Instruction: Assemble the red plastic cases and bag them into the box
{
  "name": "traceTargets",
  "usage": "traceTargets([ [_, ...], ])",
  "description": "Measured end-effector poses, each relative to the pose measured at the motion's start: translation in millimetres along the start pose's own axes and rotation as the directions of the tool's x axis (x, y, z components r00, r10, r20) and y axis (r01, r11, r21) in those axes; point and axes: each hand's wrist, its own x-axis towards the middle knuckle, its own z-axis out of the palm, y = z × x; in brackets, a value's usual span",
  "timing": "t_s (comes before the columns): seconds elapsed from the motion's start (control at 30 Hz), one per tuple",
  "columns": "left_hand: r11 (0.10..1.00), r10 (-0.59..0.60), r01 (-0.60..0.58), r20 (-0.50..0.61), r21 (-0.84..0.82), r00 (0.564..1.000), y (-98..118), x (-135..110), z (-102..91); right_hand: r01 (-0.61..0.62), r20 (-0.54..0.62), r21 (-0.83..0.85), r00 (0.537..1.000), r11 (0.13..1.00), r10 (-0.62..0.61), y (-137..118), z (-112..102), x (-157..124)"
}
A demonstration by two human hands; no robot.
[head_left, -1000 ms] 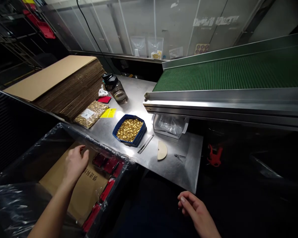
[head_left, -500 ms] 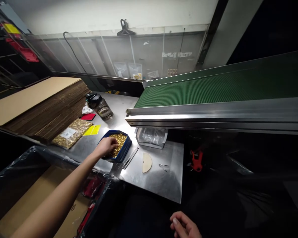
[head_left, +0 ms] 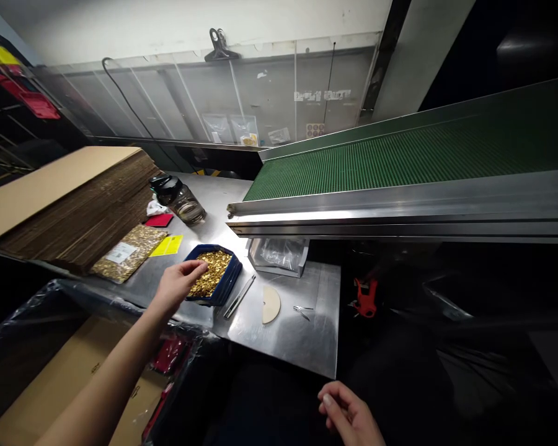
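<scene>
My left hand (head_left: pixel 179 284) is over the near left rim of a blue bin (head_left: pixel 230 282), its thumb and fingertips pinched together. Small shiny gold-coloured metal pieces (head_left: pixel 215 272) fill the bin. Whether a piece sits in that pinch is too small to tell. At the bottom of the view, in front of the metal table (head_left: pixel 297 347), my right hand (head_left: pixel 348 414) has its fingers curled and its thumb against them. Anything inside it is hidden. To the bin's right lie a slim metal tool (head_left: pixel 239 297), a pale half-round disc (head_left: pixel 271 305) and small metal tweezers-like pieces (head_left: pixel 302 311).
A green conveyor belt (head_left: pixel 335 167) slopes up to the right above a clear-bag tray (head_left: pixel 279 255). Flattened cardboard (head_left: pixel 74 204), a bag of gold pieces (head_left: pixel 130 251) and a water bottle (head_left: pixel 181 199) stand left. A plastic-lined box (head_left: pixel 51 371) is below; a red-handled tool (head_left: pixel 366 297) hangs right.
My left hand has lifted out of the gold pieces and drawn back toward the bin's near left rim. My right hand stays nearly in place. The view has shifted slightly.
</scene>
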Motion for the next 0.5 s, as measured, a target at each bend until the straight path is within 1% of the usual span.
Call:
traceTargets([
  [0.07,0.981,-0.044,0.07,0.145,-0.179,0.988,13,-39,21.4,0.088,-0.017,-0.044,0.996,0.995,-0.088,-24,5,-3],
  [0.1,0.963,-0.061,0.116,0.224,-0.243,0.973,19,-61,35.3,0.141,-0.024,-0.071,0.989,0.987,-0.143,-38,8,-5],
  [0.13,0.942,-0.077,0.173,0.316,-0.289,0.946,25,-83,50.3,0.197,-0.031,-0.1,0.979,0.975,-0.201,-53,11,-6],
  [0.2,0.898,-0.092,0.283,0.483,-0.338,0.871,36,-126,80.6,0.327,-0.038,-0.155,0.941,0.932,-0.336,-81,18,-7],
  [0.23,0.854,-0.098,0.365,0.575,-0.371,0.813,41,-144,94.7,0.388,-0.047,-0.18,0.915,0.904,-0.402,-94,20,-7],
  [0.27,0.751,-0.109,0.514,0.69,-0.414,0.716,46,-159,107.6,0.439,-0.044,-0.202,0.889,0.876,-0.456,-105,21,-6],
  [0.3,0.667,-0.093,0.611,0.766,-0.426,0.636,49,-171,119.0,0.473,-0.033,-0.223,0.87,0.852,-0.492,-115,21,-6],
  [0.33,0.589,-0.068,0.684,0.817,-0.43,0.572,52,-180,129.0,0.493,-0.021,-0.245,0.858,0.835,-0.513,-122,20,-6],
  [0.37,0.531,-0.045,0.73,0.847,-0.429,0.53,54,-186,137.6,0.501,-0.011,-0.265,0.853,0.824,-0.522,-127,18,-6],
  [0.4,0.511,-0.029,0.744,0.856,-0.432,0.517,56,-190,144.9,0.497,-0.007,-0.282,0.854,0.82,-0.52,-130,15,-7],
  [0.5,0.528,-0.016,0.731,0.855,-0.432,0.518,57,-195,160.9,0.454,-0.046,-0.305,0.871,0.837,-0.489,-131,4,-12],
])
